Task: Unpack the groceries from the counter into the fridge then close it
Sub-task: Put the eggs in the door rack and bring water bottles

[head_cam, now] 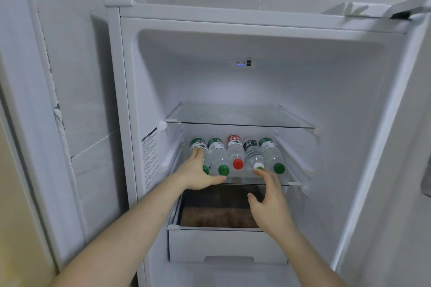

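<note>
The white fridge [233, 23] stands open in front of me. Several plastic water bottles lie side by side on its lower glass shelf [295, 183], caps toward me. My left hand [198, 173] rests with straight fingers on the leftmost green-capped bottle [198, 144], beside a second green-capped bottle [219, 156]. A red-capped bottle [236, 149] lies in the middle. My right hand [268, 198] is open, its fingertips just in front of the white-capped bottle [254, 154]. Another green-capped bottle [272, 154] lies at the right end.
An upper glass shelf [240, 123] spans the fridge above the bottles. Below them sits a white drawer [224, 244] with a dark glass cover. The fridge door [396, 147] stands open at the right. A tiled wall [70, 77] is at the left.
</note>
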`<move>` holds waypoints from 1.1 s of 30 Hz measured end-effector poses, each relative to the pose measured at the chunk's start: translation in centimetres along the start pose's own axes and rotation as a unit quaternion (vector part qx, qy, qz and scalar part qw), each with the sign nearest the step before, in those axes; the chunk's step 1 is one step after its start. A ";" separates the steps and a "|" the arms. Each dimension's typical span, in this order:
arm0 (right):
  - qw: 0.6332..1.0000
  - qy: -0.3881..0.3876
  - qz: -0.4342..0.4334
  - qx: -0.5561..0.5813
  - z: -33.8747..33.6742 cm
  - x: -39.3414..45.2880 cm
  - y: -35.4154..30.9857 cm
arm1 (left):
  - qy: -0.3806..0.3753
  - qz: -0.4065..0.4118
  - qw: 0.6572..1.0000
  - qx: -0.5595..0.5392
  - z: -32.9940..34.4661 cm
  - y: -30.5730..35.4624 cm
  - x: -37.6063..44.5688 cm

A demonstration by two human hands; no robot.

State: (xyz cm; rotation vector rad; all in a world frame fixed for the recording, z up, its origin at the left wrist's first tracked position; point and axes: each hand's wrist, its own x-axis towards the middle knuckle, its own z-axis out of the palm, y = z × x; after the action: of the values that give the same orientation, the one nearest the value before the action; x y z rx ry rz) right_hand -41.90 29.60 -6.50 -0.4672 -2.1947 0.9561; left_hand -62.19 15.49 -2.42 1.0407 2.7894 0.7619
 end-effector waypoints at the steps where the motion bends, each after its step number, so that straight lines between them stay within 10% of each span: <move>1: 1.000 -0.010 0.005 -0.016 -0.1 0.2 0.2 | 0.005 -0.006 1.000 0.011 0.4 0.2 0.0; 22: 0.960 -0.085 0.063 -0.258 0.4 4.8 2.7 | 0.036 0.000 0.995 0.095 2.2 2.1 2.3; 33: 0.968 -0.095 0.105 -0.205 0.5 4.5 1.3 | 0.060 0.005 0.998 0.000 3.2 3.1 1.1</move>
State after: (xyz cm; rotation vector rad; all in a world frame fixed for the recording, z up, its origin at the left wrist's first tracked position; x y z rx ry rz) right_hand -45.38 32.68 -5.67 -0.8461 -2.5679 0.6681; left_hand -60.43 19.59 -3.60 1.0436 2.8853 0.8546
